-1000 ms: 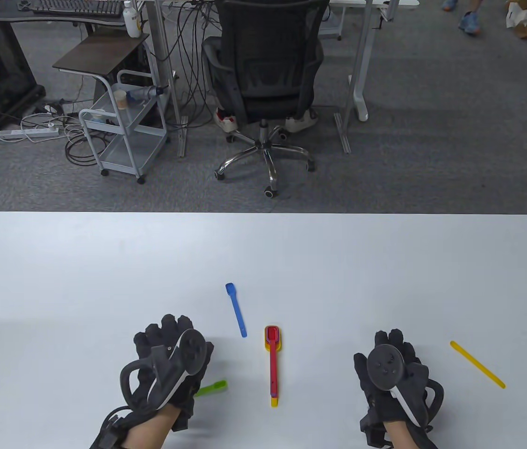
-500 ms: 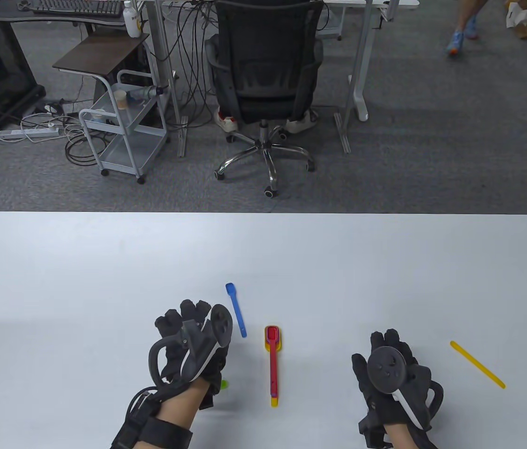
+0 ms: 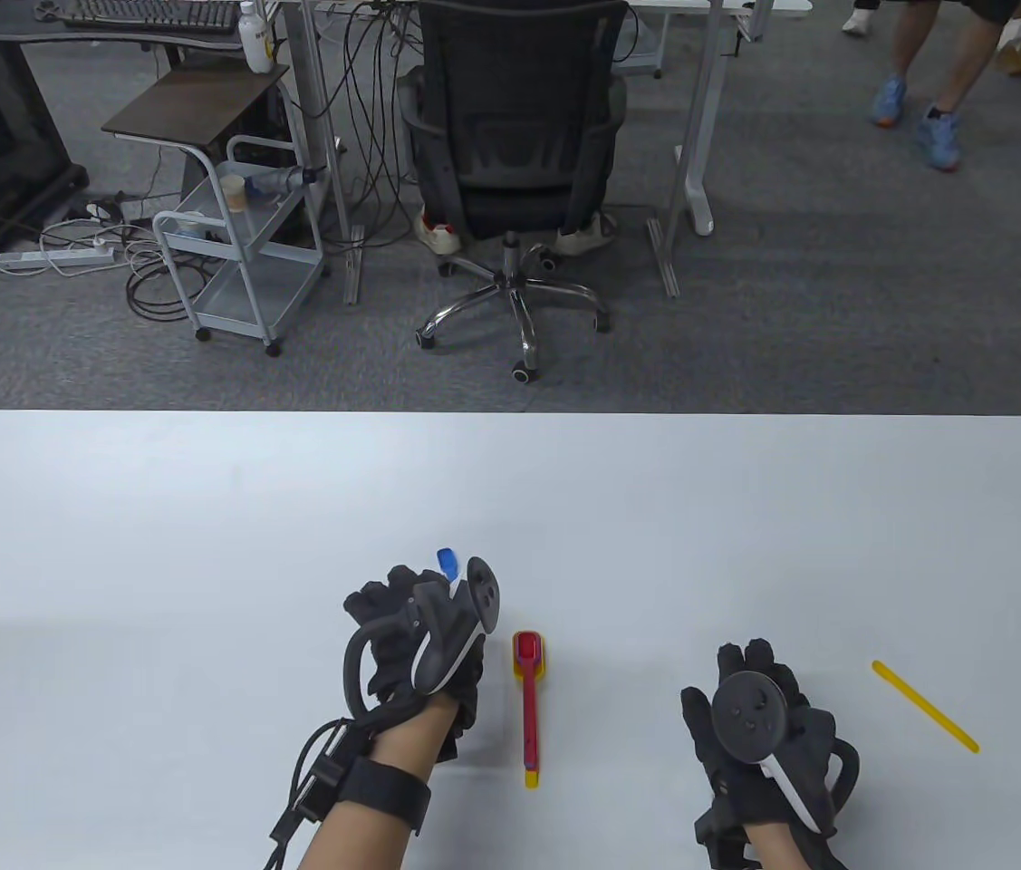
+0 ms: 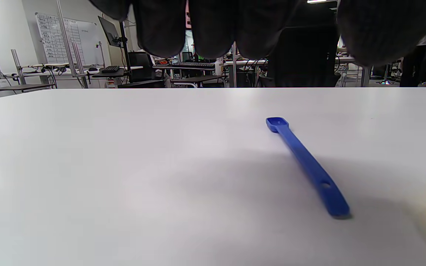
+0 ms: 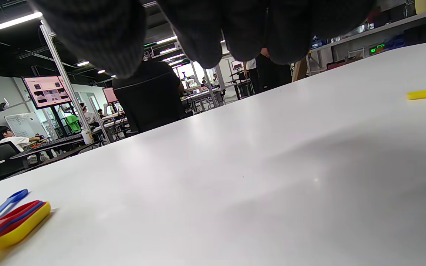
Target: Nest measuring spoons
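Blue spoon point(image 4: 306, 165) shown whole only in the left wrist view: flat on the white table point(image 3: 202, 544), bowl toward the upper middle of the frame, handle running down to the lower right, clear of the gloved fingers point(image 4: 213, 29) hanging in from the top edge. From the table view, only its bowl tip point(image 3: 447, 562) peeking out above the left hand point(image 3: 419, 634), low and left of centre; finger spread there impossible to tell. Red spoon point(image 3: 528, 698) nested in a yellow spoon point(image 3: 532, 778) at lower centre, long axis vertical, bowls up. Yellow stick point(image 3: 925, 707) at lower right, slanting down to the right. Right hand point(image 3: 759, 725) palm down beside it, grip hidden.
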Tool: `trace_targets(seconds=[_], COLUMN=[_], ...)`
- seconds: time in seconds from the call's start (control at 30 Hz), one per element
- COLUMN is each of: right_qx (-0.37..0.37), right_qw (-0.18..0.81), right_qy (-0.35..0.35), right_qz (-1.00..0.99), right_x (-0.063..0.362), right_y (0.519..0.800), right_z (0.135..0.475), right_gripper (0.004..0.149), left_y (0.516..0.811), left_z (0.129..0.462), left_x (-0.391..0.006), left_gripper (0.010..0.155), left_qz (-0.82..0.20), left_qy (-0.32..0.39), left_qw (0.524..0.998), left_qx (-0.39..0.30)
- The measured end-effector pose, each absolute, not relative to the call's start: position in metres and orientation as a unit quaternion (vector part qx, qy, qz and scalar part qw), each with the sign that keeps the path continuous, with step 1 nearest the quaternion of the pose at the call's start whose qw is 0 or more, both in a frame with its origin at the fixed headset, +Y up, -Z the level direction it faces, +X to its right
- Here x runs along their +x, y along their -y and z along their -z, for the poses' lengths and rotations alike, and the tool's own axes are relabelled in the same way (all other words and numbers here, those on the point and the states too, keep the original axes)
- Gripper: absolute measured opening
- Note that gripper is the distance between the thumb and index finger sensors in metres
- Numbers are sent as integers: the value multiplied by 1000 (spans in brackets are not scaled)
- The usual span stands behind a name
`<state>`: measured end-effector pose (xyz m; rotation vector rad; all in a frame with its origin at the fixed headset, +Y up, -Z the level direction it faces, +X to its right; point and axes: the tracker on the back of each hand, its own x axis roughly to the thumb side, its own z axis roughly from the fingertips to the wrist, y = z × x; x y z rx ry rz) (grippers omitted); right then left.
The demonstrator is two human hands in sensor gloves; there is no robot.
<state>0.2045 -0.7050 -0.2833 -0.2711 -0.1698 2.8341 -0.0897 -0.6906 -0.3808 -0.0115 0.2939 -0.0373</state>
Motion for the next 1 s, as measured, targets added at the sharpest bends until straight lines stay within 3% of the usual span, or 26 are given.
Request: trace_targets(seconds=[0.53,1.0], right_qx=[-90,-89], right_qw=[144,141], right_qy=[58,46], right_qz=[-984,-985], right_x=[204,201], right_y=[705,706], right_z=[283,284], right_gripper=[68,68], left_y=[726,749], left_z=[405,422], left_x=[-79,-76], left_gripper=[64,63], left_qz=[40,46], left_qy=[-181,-198], left_qw=[981,976], left_qx=[-60,-79])
